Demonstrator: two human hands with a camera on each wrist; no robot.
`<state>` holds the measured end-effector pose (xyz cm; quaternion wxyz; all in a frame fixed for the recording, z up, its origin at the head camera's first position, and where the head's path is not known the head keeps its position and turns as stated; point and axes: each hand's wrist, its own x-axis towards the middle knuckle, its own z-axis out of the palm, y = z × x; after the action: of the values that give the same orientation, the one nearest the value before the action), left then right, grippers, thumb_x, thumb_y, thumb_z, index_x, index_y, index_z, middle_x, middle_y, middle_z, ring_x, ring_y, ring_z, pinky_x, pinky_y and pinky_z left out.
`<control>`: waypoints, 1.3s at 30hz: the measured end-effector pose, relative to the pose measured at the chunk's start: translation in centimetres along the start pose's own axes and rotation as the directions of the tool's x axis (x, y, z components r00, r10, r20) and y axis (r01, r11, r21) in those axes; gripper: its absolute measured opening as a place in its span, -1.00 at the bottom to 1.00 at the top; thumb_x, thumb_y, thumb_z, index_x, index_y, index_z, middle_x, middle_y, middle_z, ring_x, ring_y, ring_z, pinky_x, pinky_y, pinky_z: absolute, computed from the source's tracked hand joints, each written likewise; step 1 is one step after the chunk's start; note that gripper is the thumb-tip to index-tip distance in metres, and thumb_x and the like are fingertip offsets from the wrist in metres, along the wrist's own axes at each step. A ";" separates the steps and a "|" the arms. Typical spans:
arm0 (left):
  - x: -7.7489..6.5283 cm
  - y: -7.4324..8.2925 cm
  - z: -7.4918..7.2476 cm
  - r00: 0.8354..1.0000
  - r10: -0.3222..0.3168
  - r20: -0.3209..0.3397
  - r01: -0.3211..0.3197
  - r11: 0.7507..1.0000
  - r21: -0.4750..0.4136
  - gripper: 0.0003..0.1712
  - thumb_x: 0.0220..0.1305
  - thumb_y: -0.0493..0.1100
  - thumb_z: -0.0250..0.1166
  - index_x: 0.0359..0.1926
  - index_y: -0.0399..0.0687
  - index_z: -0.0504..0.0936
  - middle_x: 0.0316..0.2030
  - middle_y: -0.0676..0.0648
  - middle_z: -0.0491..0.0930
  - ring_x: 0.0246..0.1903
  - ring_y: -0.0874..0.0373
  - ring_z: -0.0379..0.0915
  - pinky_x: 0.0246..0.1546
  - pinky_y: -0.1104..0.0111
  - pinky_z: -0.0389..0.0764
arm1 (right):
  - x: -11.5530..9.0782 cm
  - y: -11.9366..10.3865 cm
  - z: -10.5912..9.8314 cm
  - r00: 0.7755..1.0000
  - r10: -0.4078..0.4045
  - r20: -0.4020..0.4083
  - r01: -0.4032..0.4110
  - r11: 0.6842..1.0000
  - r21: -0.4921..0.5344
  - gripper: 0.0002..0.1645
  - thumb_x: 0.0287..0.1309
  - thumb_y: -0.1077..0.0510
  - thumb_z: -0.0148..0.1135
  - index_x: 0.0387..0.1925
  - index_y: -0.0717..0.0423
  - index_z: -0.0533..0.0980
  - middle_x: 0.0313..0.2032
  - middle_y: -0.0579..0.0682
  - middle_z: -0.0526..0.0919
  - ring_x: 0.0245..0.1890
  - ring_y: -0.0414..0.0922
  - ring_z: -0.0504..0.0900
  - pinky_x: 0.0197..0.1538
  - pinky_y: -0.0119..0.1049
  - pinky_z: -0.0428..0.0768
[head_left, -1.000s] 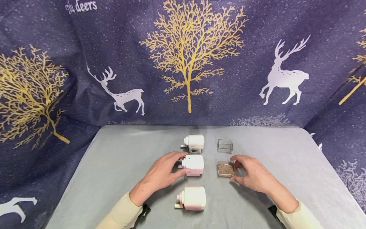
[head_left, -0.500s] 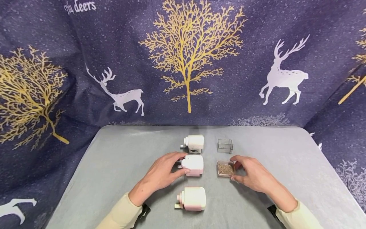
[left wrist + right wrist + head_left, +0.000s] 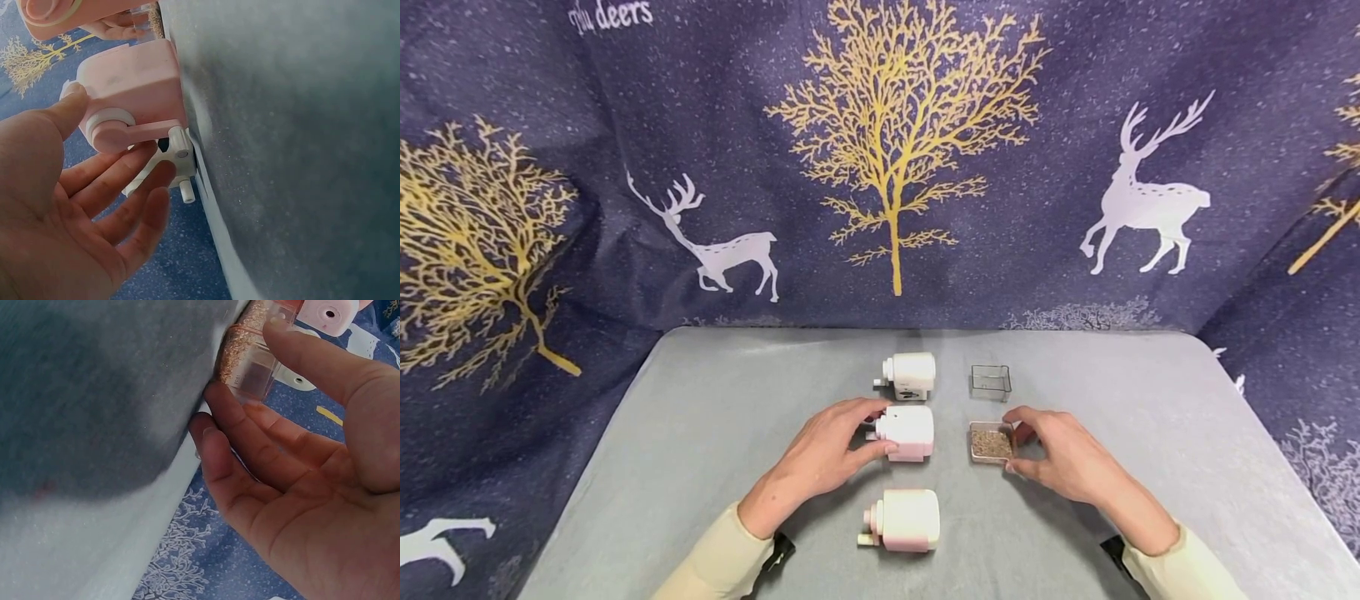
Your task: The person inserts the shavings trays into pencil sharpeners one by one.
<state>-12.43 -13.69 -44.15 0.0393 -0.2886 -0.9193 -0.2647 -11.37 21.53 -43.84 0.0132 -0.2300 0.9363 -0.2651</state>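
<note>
Grey table (image 3: 722, 400) bears sharpeners (image 3: 912, 433); navy backdrop (image 3: 1000, 275).

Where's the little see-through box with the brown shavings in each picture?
Head: the see-through box is right of centre, below the middle.
Left wrist: at the top edge, left of centre, only partly showing.
Right wrist: near the top, right of centre.
Shared landmark: the right hand, with its fingers at the box.

A navy deer-and-tree cloth (image 3: 1037, 208) hangs behind a grey tabletop (image 3: 1120, 400).
</note>
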 end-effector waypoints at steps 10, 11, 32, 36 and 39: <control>0.1 0.0 -0.1 1.000 0.012 -0.006 -0.012 1.000 -0.012 -0.29 0.24 0.31 0.22 0.29 0.04 0.49 0.15 0.11 0.52 0.13 0.24 0.39 0.16 0.25 0.43 | 0.2 -0.1 -0.1 1.000 0.008 0.018 -0.008 1.000 0.030 -0.37 -0.17 0.13 0.54 0.02 0.16 0.54 -0.33 -0.14 0.70 -0.31 -0.16 0.65 -0.11 -0.08 0.64; 0.1 0.0 -0.1 1.000 0.012 -0.005 -0.012 1.000 -0.012 -0.29 0.24 0.31 0.22 0.29 0.05 0.49 0.15 0.11 0.52 0.13 0.25 0.39 0.16 0.25 0.43 | 0.2 -0.1 -0.1 1.000 0.007 0.019 -0.008 0.999 0.032 -0.37 -0.17 0.13 0.54 0.02 0.16 0.54 -0.33 -0.14 0.70 -0.31 -0.16 0.65 -0.11 -0.07 0.64; 0.1 0.1 -0.2 1.000 -0.019 0.007 0.019 1.000 -0.011 -0.31 0.25 0.31 0.21 0.30 0.11 0.47 0.16 0.12 0.51 0.14 0.25 0.38 0.16 0.25 0.43 | 0.7 -0.5 0.2 0.999 -0.037 0.025 0.036 0.999 0.033 -0.37 -0.16 0.12 0.54 0.02 0.17 0.54 -0.35 -0.15 0.70 -0.32 -0.16 0.66 -0.12 -0.08 0.64; 0.1 0.1 -0.1 1.000 -0.014 0.009 0.014 1.000 -0.013 -0.30 0.24 0.31 0.22 0.29 0.08 0.48 0.16 0.12 0.51 0.14 0.25 0.38 0.16 0.25 0.42 | 0.8 -0.7 0.3 0.999 -0.046 0.020 0.046 0.999 0.026 -0.37 -0.17 0.12 0.55 0.02 0.16 0.54 -0.34 -0.14 0.71 -0.31 -0.17 0.66 -0.12 -0.10 0.64; 0.0 0.1 -0.1 1.000 -0.016 0.008 0.016 1.000 -0.017 -0.30 0.24 0.31 0.22 0.29 0.08 0.49 0.15 0.12 0.51 0.13 0.25 0.38 0.15 0.25 0.43 | 0.9 -0.8 0.5 0.999 -0.045 0.026 0.044 0.999 0.031 -0.36 -0.17 0.12 0.55 0.02 0.15 0.54 -0.32 -0.13 0.71 -0.31 -0.18 0.66 -0.12 -0.12 0.64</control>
<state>-12.41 -13.68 -44.07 0.0309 -0.2826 -0.9195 -0.2716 -11.76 20.34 -43.75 0.0231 -0.2538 0.9266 -0.2764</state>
